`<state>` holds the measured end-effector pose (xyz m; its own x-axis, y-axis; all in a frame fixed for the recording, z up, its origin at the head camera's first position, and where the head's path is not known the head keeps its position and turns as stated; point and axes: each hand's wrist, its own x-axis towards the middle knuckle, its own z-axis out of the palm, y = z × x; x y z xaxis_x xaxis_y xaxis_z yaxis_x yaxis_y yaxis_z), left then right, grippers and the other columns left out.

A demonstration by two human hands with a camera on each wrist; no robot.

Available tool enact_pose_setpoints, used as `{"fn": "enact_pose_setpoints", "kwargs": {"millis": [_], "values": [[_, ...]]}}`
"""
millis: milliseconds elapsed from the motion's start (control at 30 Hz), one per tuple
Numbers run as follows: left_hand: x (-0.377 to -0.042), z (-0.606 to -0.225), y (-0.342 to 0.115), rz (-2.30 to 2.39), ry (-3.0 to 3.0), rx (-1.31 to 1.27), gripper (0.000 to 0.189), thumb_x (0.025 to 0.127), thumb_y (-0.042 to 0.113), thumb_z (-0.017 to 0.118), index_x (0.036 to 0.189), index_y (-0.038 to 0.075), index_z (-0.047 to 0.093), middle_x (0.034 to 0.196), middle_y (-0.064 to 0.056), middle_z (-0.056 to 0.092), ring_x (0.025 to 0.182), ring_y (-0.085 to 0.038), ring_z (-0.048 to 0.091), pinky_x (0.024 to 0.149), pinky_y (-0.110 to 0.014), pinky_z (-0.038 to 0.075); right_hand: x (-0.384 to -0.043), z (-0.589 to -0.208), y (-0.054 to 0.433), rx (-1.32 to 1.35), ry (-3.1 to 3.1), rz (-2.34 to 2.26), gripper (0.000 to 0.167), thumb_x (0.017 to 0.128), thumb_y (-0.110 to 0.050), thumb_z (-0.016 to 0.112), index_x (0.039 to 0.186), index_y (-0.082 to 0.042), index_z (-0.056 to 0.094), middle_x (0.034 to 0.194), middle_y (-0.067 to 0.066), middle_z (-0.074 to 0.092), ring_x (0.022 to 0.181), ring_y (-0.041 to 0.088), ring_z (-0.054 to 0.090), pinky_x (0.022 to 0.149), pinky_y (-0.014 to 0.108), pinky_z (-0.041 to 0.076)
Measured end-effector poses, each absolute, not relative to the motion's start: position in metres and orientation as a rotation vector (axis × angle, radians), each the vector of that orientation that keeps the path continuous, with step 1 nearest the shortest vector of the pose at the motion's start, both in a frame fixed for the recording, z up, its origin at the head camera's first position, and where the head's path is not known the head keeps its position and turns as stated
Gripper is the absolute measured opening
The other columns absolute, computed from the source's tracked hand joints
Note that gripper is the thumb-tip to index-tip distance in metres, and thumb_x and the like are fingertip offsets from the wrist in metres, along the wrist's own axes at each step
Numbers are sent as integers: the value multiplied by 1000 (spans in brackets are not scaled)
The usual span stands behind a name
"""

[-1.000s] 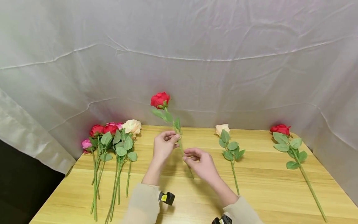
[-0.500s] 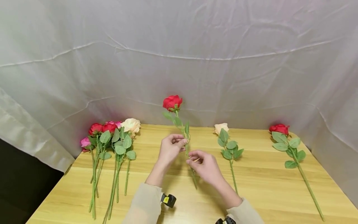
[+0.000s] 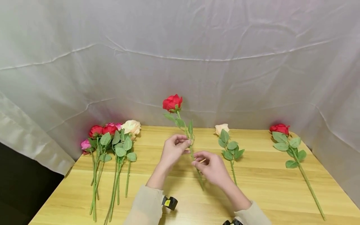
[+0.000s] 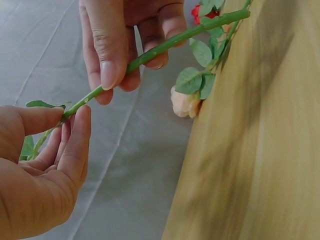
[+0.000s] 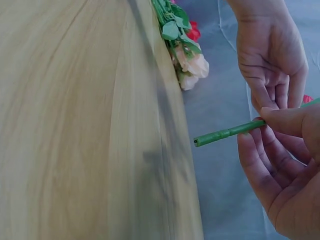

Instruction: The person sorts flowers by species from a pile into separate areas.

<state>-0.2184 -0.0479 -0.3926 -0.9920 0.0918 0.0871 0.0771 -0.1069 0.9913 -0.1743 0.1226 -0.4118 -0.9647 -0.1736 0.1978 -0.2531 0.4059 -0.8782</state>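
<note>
A red rose (image 3: 172,103) on a long green stem is held up over the middle of the table, its bloom tilted to the left. My left hand (image 3: 175,149) pinches the stem just below the leaves, between thumb and fingertips. Lower down, my right hand (image 3: 211,166) pinches the same stem (image 4: 165,46). In the right wrist view the bare stem end (image 5: 205,139) sticks out past the right thumb and fingers, pointing toward the table side. Most of the bloom is out of sight in both wrist views.
Several red, pink and cream roses (image 3: 132,127) lie in a group at the left of the wooden table (image 3: 180,206). A single cream rose (image 3: 222,129) lies right of the hands, and another red rose (image 3: 279,128) farther right. A grey curtain (image 3: 197,78) hangs behind.
Both hands and the red rose have moved to the right across the middle of the table, mostly in the first half second. The grips on the stem persist. The lying roses stay put.
</note>
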Motion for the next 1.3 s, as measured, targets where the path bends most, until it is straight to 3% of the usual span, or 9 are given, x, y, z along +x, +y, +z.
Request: {"fn": "enact_pose_setpoints", "kwargs": {"millis": [300,533,767,1300], "values": [[-209,-381,-51,2285,2163,294,24,99,0,66,122,-7,62,110,-18,65,96,-26,68,83,-37,65,-167,-401,137,291,-2504,1624,21,91,-6,79,112,-2,76,92,6,73,72,15,68,58,30,61],[-206,-378,-71,2076,2570,398,18,98,2,68,116,-1,66,107,-14,68,94,-23,67,74,-32,64,-163,-394,159,230,-2463,1616,22,92,-4,78,114,-1,75,95,10,72,77,19,69,64,36,64],[-202,-374,-107,1714,2972,333,17,97,8,71,113,4,69,99,-7,71,90,-20,66,75,-30,58,-156,-392,185,175,-2473,1564,25,94,-7,77,118,0,73,99,12,71,80,16,69,64,32,64],[-186,-379,-211,962,3252,128,18,97,11,60,111,1,67,98,-11,71,80,-23,65,64,-39,54,-134,-406,271,47,-2524,1243,31,96,-16,77,122,1,71,100,15,74,73,3,68,59,27,62]]}}
